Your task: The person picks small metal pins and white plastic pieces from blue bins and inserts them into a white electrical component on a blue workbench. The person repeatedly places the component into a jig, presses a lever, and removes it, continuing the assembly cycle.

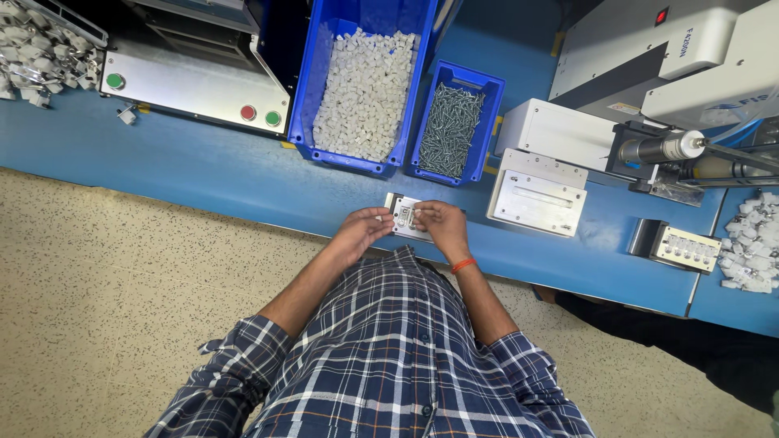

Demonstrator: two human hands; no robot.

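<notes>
The left hand pinches a small white part (light, hard); the right hand holds the little metal plate by its edge.

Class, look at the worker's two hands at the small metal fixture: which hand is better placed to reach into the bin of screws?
Probably the right hand. It rests on the right side of the small metal fixture, and the screw bin stands straight beyond it. The left hand sits further left, nearer the bin of white parts.
</notes>
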